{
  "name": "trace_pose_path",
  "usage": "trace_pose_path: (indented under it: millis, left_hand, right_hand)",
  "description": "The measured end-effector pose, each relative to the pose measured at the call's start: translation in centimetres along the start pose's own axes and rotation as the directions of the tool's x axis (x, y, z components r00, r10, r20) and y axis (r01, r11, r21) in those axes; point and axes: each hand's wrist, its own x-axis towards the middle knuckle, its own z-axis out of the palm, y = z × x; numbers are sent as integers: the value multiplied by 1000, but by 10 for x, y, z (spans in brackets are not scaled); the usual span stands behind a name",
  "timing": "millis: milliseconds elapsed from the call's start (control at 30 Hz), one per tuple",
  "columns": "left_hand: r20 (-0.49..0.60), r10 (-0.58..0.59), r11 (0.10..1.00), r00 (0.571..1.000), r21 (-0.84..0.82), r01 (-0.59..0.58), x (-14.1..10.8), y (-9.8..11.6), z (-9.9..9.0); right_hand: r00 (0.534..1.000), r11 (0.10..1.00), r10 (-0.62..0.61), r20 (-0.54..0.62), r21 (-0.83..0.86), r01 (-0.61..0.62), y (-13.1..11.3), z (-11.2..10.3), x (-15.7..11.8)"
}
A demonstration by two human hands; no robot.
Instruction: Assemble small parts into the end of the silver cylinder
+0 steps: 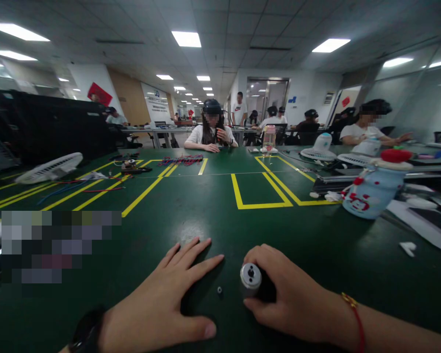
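On the green table [161, 230] my left hand [165, 294] lies palm down with its fingers spread and nothing in it. My right hand [286, 294] is wrapped round a metal cylinder [250, 280], which stands upright with its round, holed end facing up. Between the two hands, just left of the cylinder, a tiny metal piece [219, 290] rests on the tabletop, touched by neither hand. A dark band circles my left wrist, and a red string bracelet is on my right wrist.
A blue bottle [371, 189] with a red lid stands at the right, near white pieces [407, 247]. Wires [182, 160] and a white fan [49, 167] lie farther back. Across the table sits a person [211, 130]. Yellow tape [264, 206] marks the surface.
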Motion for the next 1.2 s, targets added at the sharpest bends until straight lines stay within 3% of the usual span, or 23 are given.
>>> trace_pose_path:
  millis: [667, 867, 1033, 1200]
  left_hand:
    - [-171, -131, 976, 976, -193, 97, 15, 13, 14]
    - [-363, -92, 903, 927, -422, -76, 28, 33, 1]
    - [-380, -26, 939, 925, -326, -108, 37, 58, -8]
    - [-332, -17, 953, 943, -291, -85, 39, 62, -4]
  right_hand:
    - [999, 1000, -24, -28, 16, 24, 0, 0, -1]
    - [999, 999, -36, -24, 1, 36, -1, 0, -1]
    - [999, 999, -52, -17, -11, 52, 1, 2, -1]
    - [997, 997, -75, -14, -21, 75, 4, 4, 2]
